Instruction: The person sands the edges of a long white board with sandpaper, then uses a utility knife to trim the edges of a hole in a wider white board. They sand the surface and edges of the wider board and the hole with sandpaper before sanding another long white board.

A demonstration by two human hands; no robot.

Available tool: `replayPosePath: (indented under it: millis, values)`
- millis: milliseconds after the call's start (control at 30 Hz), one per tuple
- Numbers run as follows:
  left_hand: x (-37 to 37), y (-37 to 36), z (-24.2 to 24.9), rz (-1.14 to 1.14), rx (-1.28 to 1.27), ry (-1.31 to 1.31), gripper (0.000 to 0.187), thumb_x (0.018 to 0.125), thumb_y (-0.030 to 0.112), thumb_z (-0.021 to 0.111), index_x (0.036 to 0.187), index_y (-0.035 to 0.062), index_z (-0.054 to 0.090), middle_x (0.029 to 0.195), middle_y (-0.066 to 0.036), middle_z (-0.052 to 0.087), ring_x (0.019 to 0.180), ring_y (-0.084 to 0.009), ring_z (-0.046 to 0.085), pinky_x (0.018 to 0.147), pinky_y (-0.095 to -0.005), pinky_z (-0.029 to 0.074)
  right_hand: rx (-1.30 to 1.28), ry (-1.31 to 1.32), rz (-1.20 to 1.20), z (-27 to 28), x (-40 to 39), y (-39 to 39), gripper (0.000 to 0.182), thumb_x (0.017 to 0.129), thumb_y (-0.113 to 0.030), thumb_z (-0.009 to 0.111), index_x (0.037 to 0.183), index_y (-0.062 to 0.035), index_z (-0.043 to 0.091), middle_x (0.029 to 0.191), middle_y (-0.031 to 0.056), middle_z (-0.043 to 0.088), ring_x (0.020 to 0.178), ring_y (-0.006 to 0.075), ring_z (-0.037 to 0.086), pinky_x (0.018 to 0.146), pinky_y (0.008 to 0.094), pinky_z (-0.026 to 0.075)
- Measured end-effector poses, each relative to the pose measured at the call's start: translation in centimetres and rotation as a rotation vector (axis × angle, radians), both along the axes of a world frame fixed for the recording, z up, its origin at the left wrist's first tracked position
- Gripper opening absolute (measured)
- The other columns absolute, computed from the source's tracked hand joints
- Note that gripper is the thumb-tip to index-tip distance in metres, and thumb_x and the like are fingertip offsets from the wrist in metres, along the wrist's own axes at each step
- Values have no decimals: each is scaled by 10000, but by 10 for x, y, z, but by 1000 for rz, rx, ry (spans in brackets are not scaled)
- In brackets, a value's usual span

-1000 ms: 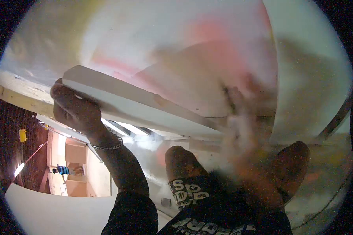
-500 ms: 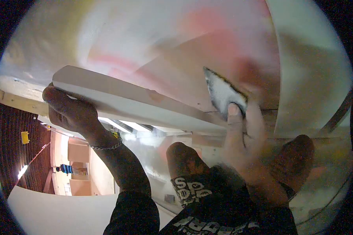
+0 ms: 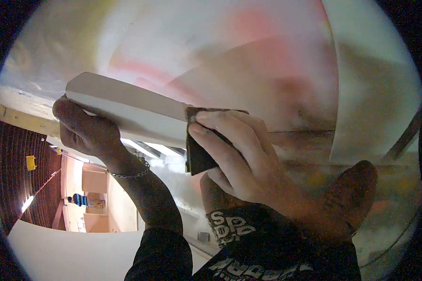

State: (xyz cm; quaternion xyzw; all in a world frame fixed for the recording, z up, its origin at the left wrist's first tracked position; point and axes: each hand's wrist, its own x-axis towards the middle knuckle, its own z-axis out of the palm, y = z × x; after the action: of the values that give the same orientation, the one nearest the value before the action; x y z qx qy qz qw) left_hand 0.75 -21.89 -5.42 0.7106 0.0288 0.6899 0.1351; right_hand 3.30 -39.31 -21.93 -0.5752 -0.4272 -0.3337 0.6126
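Observation:
A long white painted board point(image 3: 126, 105) runs from the left to the middle of the view, close to the camera. My left hand point(image 3: 86, 129) grips its left end from below; a chain bracelet sits on that wrist. My right hand point(image 3: 237, 157) holds a dark sanding pad point(image 3: 199, 154) wrapped over the board's near edge at mid-length, fingers pressed on top of the pad. Beneath the hands are my two knees point(image 3: 356, 187) and dark clothing with white lettering.
A large pale panel with pink smears point(image 3: 229, 56) fills the background behind the board. A white curved surface point(image 3: 56, 253) lies at the lower left. Far off at the left, a person in a blue top point(image 3: 78, 200) stands in a lit room.
My right hand has moved left along the board, from the far right part to mid-length, and the pad now folds over the board's edge. My left hand has stayed on the left end.

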Motion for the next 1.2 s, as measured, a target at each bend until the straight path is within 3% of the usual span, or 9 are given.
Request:
replayPosePath:
  millis: [100, 367, 467, 533, 867, 933, 1033, 1167, 1200]
  values:
    - [1, -8, -2, 15, -15, -5, 616, 1033, 544, 439, 789, 18, 648, 735, -17, 590, 663, -113, 515, 547, -292, 437, 134, -19, 35, -6, 2, 4, 545, 664, -14, 706, 1205, 15, 644, 1312, 165, 593, 1123, 311, 602, 936, 409, 484]
    - [-6, 3, -2, 89, 72, 29, 614, 1034, 532, 443, 771, 16, 647, 732, -25, 595, 655, -113, 520, 547, -292, 441, 127, -97, 22, 8, -1, 6, 380, 774, -14, 718, 1149, 27, 669, 1276, 164, 636, 1096, 284, 613, 916, 386, 486]
    - [-3, -1, 0, 60, -53, -9, 620, 1036, 532, 437, 784, 10, 660, 721, -32, 606, 639, -118, 528, 544, -298, 444, 88, -50, -13, -6, -2, 3, 393, 764, -42, 729, 1150, 11, 679, 1281, 159, 642, 1092, 268, 613, 914, 372, 479]
    - [-4, 4, 1, 110, 155, 15, 647, 1043, 541, 401, 783, 12, 665, 697, -35, 611, 623, -121, 537, 542, -306, 447, 92, -45, -8, -15, -3, 7, 391, 770, -66, 725, 1152, 7, 681, 1289, 158, 639, 1093, 260, 613, 916, 366, 473]
    - [-16, 10, 3, 219, 184, 32, 662, 1066, 532, 301, 796, 34, 643, 743, -56, 630, 649, -144, 564, 576, -315, 457, -3, -17, 9, -5, -7, -9, 372, 812, -130, 695, 1173, -39, 691, 1309, 107, 640, 1099, 233, 608, 906, 344, 465]
    - [-19, 12, 4, 282, 57, 58, 207, 932, 271, 617, 1024, 90, 574, 912, -128, 712, 801, -294, 700, 708, -444, 563, 11, -21, -27, 3, -4, -7, 370, 810, -130, 699, 1169, -41, 693, 1308, 106, 641, 1100, 231, 608, 901, 346, 465]
    - [-28, 20, 7, 481, 272, 114, 210, 932, 267, 615, 1025, 83, 575, 897, -121, 708, 779, -272, 691, 700, -426, 563, 2, -53, 41, 11, -1, -11, 361, 785, -129, 739, 1135, -49, 708, 1287, 93, 654, 1086, 208, 607, 912, 346, 455]
    - [-39, 26, 3, 457, 405, 200, 271, 1000, 334, 513, 1015, 72, 579, 888, -109, 700, 777, -264, 681, 698, -413, 563, -30, -14, -3, -15, -17, -8, 353, 789, -133, 747, 1134, -71, 711, 1301, 77, 646, 1121, 198, 591, 925, 336, 440]
    - [-36, 25, 2, 470, 451, 161, 299, 1027, 356, 464, 950, 70, 499, 829, -97, 664, 746, -248, 672, 672, -390, 542, -30, -5, -1, -8, -17, -6, 353, 789, -133, 747, 1134, -71, 711, 1301, 77, 646, 1121, 198, 591, 925, 336, 440]
